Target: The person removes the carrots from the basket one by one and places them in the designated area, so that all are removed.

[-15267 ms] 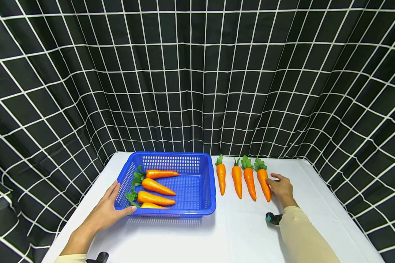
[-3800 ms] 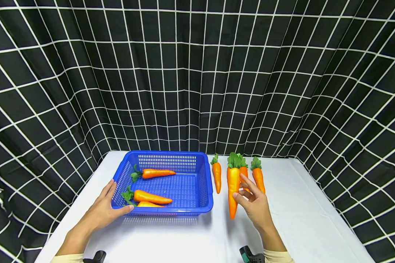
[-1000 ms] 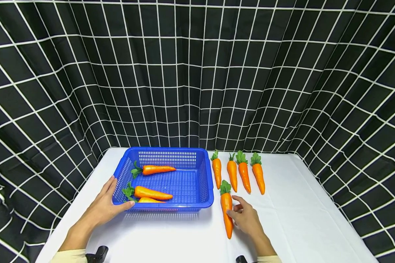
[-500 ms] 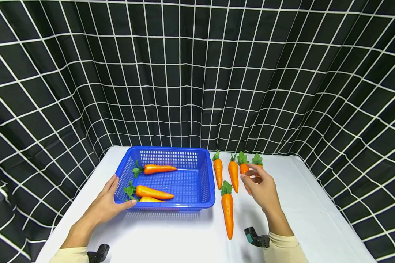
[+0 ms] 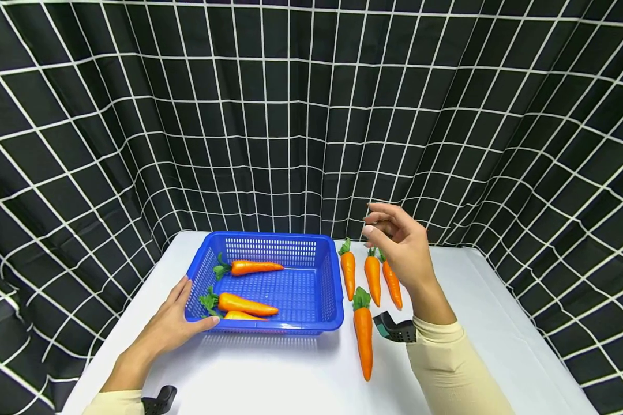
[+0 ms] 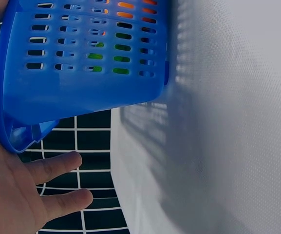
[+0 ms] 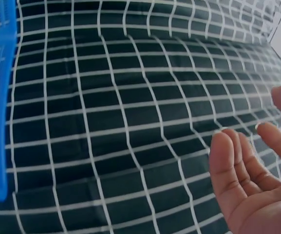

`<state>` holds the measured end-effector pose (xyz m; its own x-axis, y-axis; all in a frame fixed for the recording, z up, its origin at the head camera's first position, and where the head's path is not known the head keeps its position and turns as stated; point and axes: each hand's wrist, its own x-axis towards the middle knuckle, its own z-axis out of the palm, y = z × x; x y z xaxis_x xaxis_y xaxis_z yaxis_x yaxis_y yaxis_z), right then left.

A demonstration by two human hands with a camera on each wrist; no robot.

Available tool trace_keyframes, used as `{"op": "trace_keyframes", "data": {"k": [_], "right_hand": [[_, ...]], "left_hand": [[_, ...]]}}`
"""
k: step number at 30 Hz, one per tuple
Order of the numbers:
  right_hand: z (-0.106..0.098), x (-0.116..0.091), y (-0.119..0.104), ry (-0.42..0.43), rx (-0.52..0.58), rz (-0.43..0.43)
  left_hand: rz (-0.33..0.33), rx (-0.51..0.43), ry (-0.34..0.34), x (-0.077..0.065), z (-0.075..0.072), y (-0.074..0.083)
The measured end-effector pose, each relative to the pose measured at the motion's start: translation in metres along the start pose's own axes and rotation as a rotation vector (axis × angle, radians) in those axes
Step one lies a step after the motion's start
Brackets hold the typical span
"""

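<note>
My left hand [image 5: 168,328] rests at the left front corner of a blue plastic basket [image 5: 311,325], thumb on the rim. In the left wrist view, two straight fingers [image 6: 62,202] extend past the basket's corner. Inside the basket lie an orange carrot [image 5: 256,267] at the back and two more, one a front carrot [image 5: 249,304]. My right hand [image 5: 402,245] is raised above the row of carrots, fingers loosely bent around nothing. In that row I see a left carrot [image 5: 348,271], a middle carrot [image 5: 372,279] and a right carrot [image 5: 393,288]. Nearer me lies another carrot [image 5: 363,340].
A white cloth [image 5: 270,380] covers the table. Black curtains with a white grid [image 5: 270,144] stand behind it and along both sides. The right hand and forearm hide part of the table's right side, including the spot at the row's right end.
One carrot from the basket now lies on the table in front of the row. My right hand has let go of it and risen up and away. The left hand has stayed at the basket.
</note>
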<state>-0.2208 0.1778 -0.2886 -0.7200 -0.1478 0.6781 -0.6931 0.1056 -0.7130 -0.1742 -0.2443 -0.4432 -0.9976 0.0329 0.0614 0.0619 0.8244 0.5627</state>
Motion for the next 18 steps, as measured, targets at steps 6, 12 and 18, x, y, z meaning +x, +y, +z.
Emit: {"op": "trace_keyframes", "data": {"k": [6,12,18], "right_hand": [[0.027,0.02,0.012,-0.115,0.097,-0.098],[0.061,0.037,0.035,-0.239,0.189,-0.155],[0.09,0.051,0.055,-0.312,0.262,-0.157]], "left_hand": [[0.001,-0.006,0.006,0.0,0.002,-0.002],[-0.006,-0.007,0.003,0.002,0.002,-0.003],[-0.009,-0.008,0.005,0.002,0.0,-0.002]]}}
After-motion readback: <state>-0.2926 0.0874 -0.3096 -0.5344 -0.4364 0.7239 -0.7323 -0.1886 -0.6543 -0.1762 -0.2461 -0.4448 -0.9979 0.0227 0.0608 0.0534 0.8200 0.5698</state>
